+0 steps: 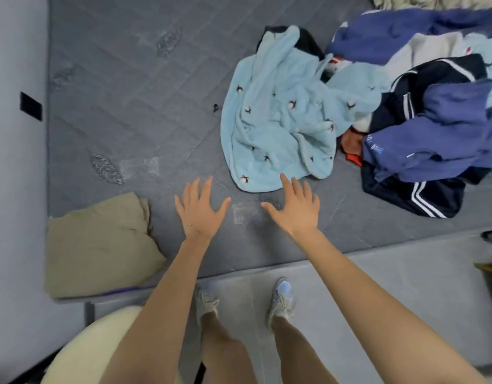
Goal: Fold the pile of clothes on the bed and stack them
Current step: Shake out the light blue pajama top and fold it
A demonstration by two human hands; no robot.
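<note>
A crumpled light blue fleece garment (278,117) with small dark motifs lies on the grey mattress (128,92). To its right sits a pile of clothes (433,112): purple-blue pieces, a navy item with white stripes, something white and something orange. A folded beige garment (98,245) rests at the mattress's near left corner. My left hand (200,212) and my right hand (297,209) hover over the mattress with fingers spread, holding nothing. The right hand's fingertips are just short of the blue garment's lower edge.
A pale wall (14,162) runs along the left side of the bed. The mattress's near edge (267,267) is in front of my legs and shoes. A cream rounded cushion (81,347) sits at the lower left. A fluffy beige textile (405,1) shows at the top right.
</note>
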